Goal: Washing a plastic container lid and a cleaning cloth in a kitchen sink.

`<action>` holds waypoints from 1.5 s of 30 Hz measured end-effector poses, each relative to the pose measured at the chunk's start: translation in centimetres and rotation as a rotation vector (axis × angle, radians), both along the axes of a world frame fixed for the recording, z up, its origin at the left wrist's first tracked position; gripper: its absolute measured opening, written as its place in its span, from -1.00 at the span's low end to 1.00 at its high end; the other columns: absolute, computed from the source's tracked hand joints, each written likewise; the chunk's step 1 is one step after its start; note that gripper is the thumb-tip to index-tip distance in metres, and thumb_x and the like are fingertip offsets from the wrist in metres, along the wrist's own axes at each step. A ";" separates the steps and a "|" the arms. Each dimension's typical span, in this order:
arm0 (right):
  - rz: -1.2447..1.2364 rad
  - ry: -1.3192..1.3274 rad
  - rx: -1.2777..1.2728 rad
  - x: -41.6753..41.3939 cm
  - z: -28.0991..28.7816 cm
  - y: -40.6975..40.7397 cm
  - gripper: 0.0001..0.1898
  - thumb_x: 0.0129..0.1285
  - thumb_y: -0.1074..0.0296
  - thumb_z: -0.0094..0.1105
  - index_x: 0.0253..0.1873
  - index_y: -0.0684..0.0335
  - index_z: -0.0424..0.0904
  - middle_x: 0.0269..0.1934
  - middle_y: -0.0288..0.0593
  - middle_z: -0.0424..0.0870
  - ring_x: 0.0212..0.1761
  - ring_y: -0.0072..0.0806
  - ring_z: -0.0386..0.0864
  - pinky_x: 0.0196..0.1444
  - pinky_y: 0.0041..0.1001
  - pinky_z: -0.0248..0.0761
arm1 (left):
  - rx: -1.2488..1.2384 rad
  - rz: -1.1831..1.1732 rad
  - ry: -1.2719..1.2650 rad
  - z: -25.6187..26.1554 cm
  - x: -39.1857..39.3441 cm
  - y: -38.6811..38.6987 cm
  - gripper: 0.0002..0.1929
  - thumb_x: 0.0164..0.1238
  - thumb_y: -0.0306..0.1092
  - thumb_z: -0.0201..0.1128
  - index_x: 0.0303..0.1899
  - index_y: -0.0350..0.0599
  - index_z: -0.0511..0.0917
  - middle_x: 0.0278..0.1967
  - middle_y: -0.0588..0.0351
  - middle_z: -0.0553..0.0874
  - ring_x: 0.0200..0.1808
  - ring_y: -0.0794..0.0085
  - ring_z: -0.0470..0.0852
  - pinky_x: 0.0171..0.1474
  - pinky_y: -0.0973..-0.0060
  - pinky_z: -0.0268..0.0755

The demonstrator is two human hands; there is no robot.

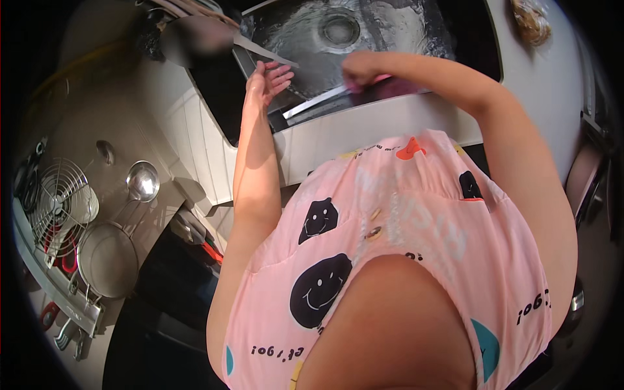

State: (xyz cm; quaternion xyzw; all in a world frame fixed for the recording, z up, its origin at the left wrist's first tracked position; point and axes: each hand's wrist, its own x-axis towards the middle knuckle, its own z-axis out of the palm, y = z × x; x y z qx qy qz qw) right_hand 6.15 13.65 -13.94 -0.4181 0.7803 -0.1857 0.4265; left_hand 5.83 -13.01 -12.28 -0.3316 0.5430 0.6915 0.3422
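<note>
My left hand (270, 84) is raised palm up over the left side of a sink (312, 78), its fingers apart and nothing in them. Close above its fingertips runs a pale tapering streak (265, 50); whether it is water or a solid thing I cannot tell. My right hand (363, 70), blurred, is closed on a pink item, perhaps a cloth (390, 88), at the sink's near side. A bright straight strip (314, 101) lies between the hands. Behind them is the round drain (340, 30), with shiny wet surfaces around it.
The pale counter edge (360, 114) borders the sink in front of my body. A tied plastic bag (531, 22) lies at the upper right. At the left are a ladle (143, 181), a strainer (108, 259) and a round wire rack (58, 207) near a metal rail.
</note>
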 end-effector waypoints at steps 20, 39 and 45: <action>-0.806 0.261 0.170 -3.8 -5.8 11.9 -0.77 -0.07 0.36 0.15 -0.25 0.24 0.45 -0.29 0.04 0.59 -0.27 -0.07 0.56 -0.20 -0.19 0.40 | 0.133 -0.040 -0.002 -1.2 -1.0 2.2 -0.51 0.41 0.02 -0.26 0.03 -0.29 0.21 -0.10 -0.27 0.54 -0.15 0.02 0.60 -0.24 0.25 0.55; -0.907 0.763 -0.246 -9.0 -7.4 4.7 -0.54 0.18 0.20 0.02 0.21 -0.04 0.25 0.24 -0.13 0.24 0.32 -0.20 0.12 0.27 -0.24 0.10 | 0.088 0.008 -0.084 -1.9 0.0 1.0 -0.60 0.40 -0.05 -0.16 0.01 -0.21 0.24 -0.05 -0.28 0.51 -0.14 -0.06 0.58 -0.16 0.16 0.52; -0.982 0.379 0.370 -5.5 -6.7 16.9 -0.35 0.12 -0.01 0.06 0.30 -0.04 0.11 0.27 0.03 0.16 0.28 -0.13 0.19 0.20 -0.14 0.18 | 0.125 0.043 0.049 -1.4 0.1 1.4 -0.70 0.41 -0.28 -0.25 -0.01 -0.33 0.22 -0.12 -0.34 0.53 -0.18 -0.13 0.59 -0.19 0.11 0.54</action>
